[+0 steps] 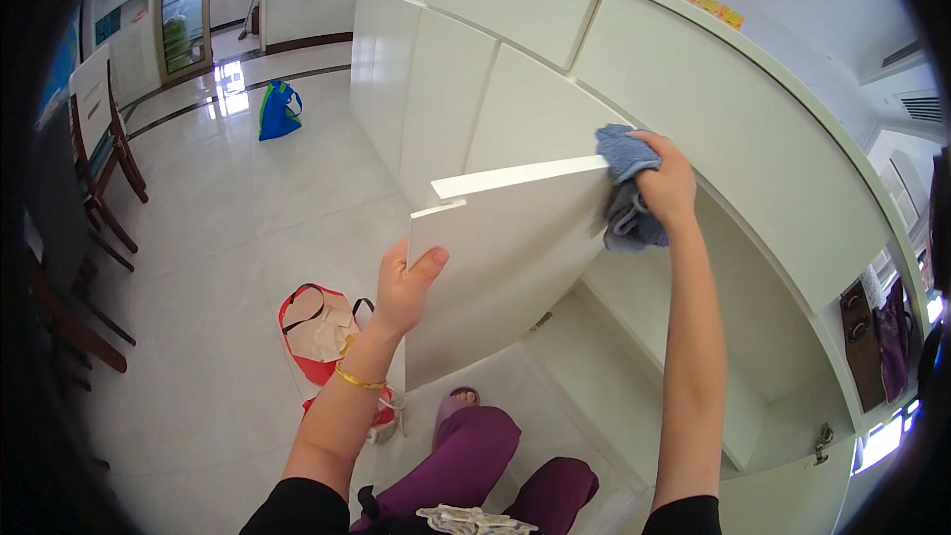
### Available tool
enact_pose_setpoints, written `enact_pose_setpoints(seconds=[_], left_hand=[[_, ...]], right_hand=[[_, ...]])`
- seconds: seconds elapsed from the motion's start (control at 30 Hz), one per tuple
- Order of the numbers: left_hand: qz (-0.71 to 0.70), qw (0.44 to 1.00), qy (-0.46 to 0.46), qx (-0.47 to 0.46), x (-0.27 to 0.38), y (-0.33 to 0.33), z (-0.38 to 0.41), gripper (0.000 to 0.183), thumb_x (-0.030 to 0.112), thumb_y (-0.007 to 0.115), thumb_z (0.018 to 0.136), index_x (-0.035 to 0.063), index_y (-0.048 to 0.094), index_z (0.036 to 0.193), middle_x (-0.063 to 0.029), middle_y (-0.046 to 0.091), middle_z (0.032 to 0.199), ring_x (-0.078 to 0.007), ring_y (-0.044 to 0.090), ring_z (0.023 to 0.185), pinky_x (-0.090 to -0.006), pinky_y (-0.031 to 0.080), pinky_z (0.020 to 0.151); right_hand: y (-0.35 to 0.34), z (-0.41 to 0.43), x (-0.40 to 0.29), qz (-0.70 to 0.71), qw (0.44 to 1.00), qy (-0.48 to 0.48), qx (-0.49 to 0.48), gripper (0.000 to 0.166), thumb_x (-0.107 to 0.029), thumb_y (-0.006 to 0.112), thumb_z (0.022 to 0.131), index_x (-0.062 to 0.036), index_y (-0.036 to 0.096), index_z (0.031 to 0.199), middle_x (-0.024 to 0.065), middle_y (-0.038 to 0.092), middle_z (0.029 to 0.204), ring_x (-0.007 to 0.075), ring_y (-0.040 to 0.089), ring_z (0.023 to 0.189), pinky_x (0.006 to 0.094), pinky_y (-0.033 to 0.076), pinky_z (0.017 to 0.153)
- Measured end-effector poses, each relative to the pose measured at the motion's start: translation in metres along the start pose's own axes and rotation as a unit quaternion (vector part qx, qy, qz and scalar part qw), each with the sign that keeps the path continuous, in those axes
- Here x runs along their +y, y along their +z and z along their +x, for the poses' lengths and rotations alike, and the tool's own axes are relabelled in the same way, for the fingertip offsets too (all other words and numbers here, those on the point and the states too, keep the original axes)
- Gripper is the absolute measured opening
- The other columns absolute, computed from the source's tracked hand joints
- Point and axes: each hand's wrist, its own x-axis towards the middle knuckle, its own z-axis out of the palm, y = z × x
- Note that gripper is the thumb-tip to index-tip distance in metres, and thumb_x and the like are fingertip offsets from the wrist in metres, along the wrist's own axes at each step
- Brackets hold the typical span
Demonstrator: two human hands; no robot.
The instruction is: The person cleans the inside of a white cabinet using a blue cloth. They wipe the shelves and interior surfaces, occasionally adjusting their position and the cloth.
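A white cabinet door [513, 260] stands swung out in front of me, its top edge facing up. My left hand [407, 286] grips the door's free edge near a notched corner, thumb on the near face and fingers hidden behind. My right hand [667, 178] holds a bunched blue-grey cloth [628, 156] against the door's top corner on the hinge side. Part of the cloth hangs down over the near face. Behind my right forearm, the open cabinet [617, 357] shows its pale inside and a shelf.
A second cabinet door [787, 490] hangs open at the lower right, with a metal hinge [823, 442]. Red-and-beige bags [319, 327] lie on the tiled floor by my left arm. A blue bag [279, 111] sits farther off. Chairs [100, 134] line the left side.
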Motion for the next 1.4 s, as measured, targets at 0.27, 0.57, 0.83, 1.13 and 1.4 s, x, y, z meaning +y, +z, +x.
enact_pose_setpoints(seconds=[0.27, 0.57, 0.83, 1.13, 1.4], left_hand=[[0.072, 0.996, -0.047, 0.006, 0.006, -0.002, 0.001, 0.027, 0.021, 0.053, 0.089, 0.0000, 0.058, 0.105, 0.0000, 0.058, 0.090, -0.0080, 0.049, 0.081, -0.0237, 0.041, 0.071], [0.040, 0.996, 0.077, -0.005, -0.014, -0.005, -0.001, 0.032, 0.015, 0.045, 0.088, -0.0051, 0.052, 0.112, -0.0083, 0.061, 0.103, -0.0151, 0.055, 0.092, -0.0292, 0.044, 0.081], [0.038, 0.999, 0.015, -0.007, -0.022, -0.016, 0.000, 0.024, 0.003, 0.057, 0.077, -0.0011, 0.054, 0.100, -0.0021, 0.060, 0.085, -0.0108, 0.054, 0.078, -0.0268, 0.045, 0.071], [-0.012, 0.999, 0.042, -0.009, 0.003, 0.005, -0.005, 0.025, 0.009, 0.053, 0.079, -0.0030, 0.060, 0.100, -0.0037, 0.062, 0.093, -0.0105, 0.054, 0.084, -0.0259, 0.044, 0.074], [-0.037, 0.997, -0.064, 0.035, -0.019, -0.013, -0.010, 0.025, 0.009, 0.059, 0.072, -0.0002, 0.058, 0.095, -0.0026, 0.060, 0.084, -0.0131, 0.054, 0.079, -0.0272, 0.042, 0.072]], right_hand=[[0.025, -0.081, -0.146, 0.083, 0.971, -0.222, -0.011, 0.039, -0.013, 0.063, 0.061, -0.0151, 0.063, 0.100, 0.0095, 0.060, 0.094, 0.0293, 0.056, 0.089, 0.0362, 0.047, 0.074], [0.086, -0.134, -0.112, 0.167, 0.933, -0.235, 0.217, 0.040, -0.023, 0.072, 0.058, -0.0182, 0.065, 0.098, 0.0099, 0.057, 0.105, 0.0292, 0.054, 0.080, 0.0347, 0.046, 0.065], [0.091, -0.172, -0.065, 0.224, 0.955, -0.150, 0.125, 0.048, -0.016, 0.074, 0.051, -0.0164, 0.067, 0.099, 0.0127, 0.056, 0.109, 0.0305, 0.054, 0.094, 0.0378, 0.046, 0.077], [0.109, -0.129, -0.102, 0.101, 0.933, -0.232, 0.257, 0.037, -0.029, 0.069, 0.069, -0.0111, 0.065, 0.101, 0.0240, 0.042, 0.131, 0.0392, 0.039, 0.117, 0.0530, 0.022, 0.100], [0.186, -0.231, -0.044, 0.225, 0.955, -0.039, 0.189, 0.058, -0.034, 0.063, 0.075, -0.0119, 0.041, 0.124, 0.0280, 0.030, 0.139, 0.0495, 0.028, 0.123, 0.0614, 0.015, 0.100]])
